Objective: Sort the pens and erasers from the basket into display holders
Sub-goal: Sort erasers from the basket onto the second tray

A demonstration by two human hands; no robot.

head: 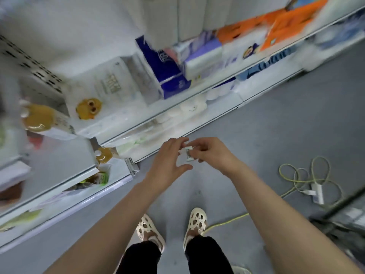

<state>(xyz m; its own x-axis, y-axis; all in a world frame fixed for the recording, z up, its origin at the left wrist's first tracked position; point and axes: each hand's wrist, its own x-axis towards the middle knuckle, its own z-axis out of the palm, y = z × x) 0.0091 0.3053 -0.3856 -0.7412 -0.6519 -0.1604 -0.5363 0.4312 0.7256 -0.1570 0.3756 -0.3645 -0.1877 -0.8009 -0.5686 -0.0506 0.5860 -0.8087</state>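
Shelf unit [223, 107] ran along the far side of the eraser [188, 154], w/ tissue packs [203, 56] & bottles [37, 117] on it. No basket or display holder showed anywhere. Grey floor [276, 125] lay below the eraser, w/ a yellow-green cable [308, 175] coiled well off to its right.

Your right hand [213, 153] sat on the eraser's right side, fingers [197, 155] curled & pinching it. Your left hand [167, 161] was just left of it, spread & fairly straight, thumb below it. Its forefinger tip was by the far end; touching or not, can't tell, too blurred.

The eraser was small & white w/ a printed label. Its long axis pointed approx. toward the shelf unit, away from you. Since the right hand had it, I'd judge the carry was that hand's.
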